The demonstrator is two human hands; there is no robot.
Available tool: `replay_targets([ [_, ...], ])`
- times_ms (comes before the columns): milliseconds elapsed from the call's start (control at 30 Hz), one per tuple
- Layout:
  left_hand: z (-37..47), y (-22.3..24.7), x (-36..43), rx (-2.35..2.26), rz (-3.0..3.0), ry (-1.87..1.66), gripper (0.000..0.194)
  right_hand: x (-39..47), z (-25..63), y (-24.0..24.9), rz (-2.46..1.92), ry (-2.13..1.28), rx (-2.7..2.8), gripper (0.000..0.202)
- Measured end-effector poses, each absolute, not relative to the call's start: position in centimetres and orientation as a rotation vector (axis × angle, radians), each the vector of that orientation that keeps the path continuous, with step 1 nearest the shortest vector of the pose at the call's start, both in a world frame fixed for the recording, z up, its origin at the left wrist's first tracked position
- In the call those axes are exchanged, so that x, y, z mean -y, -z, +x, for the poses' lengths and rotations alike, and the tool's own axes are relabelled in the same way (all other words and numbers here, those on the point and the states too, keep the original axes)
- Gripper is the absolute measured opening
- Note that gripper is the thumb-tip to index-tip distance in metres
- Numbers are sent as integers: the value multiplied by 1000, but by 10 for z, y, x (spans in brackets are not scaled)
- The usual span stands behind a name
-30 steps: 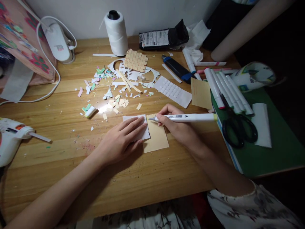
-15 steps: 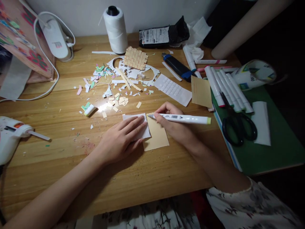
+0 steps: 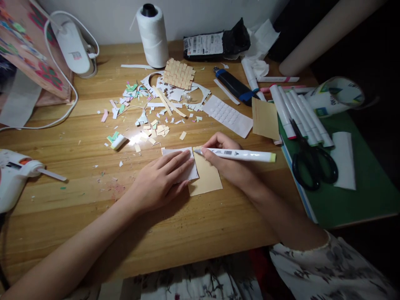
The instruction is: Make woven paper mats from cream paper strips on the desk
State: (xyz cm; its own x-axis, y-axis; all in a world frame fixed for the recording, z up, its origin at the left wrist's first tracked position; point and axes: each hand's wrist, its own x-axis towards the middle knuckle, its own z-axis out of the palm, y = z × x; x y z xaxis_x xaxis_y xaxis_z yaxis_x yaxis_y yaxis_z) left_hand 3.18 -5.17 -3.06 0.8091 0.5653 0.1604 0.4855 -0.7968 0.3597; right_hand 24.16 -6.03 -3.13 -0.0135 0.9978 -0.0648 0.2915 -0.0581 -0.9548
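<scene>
My left hand (image 3: 161, 177) lies flat with fingers stretched over a white paper piece (image 3: 193, 168), pressing it down. Under and to the right of that piece shows a cream paper (image 3: 206, 177) on the wooden table. My right hand (image 3: 223, 152) is closed round a white marker (image 3: 246, 155) with a yellow-green end pointing right. The marker's grey tip meets the cream paper near the white piece's upper right edge. A marker cap (image 3: 118, 142) lies left of the papers.
Paper scraps (image 3: 159, 129) spread behind the hands, with a woven square (image 3: 178, 74) and thread spool (image 3: 152, 37). Black scissors (image 3: 312, 160) and markers (image 3: 308, 118) rest on a green board (image 3: 368, 175) at right. A glue gun (image 3: 15, 177) sits at left.
The view has shifted slightly. Both hands keep nearly the same pose, and the marker remains at the top of the cream paper.
</scene>
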Motion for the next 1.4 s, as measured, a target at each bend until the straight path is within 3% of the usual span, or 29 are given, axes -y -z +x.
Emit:
replay_targets([
  [1400,32,30,50,-802,2701,-330,47,59,253,21,-1470,-1133,1672,12],
])
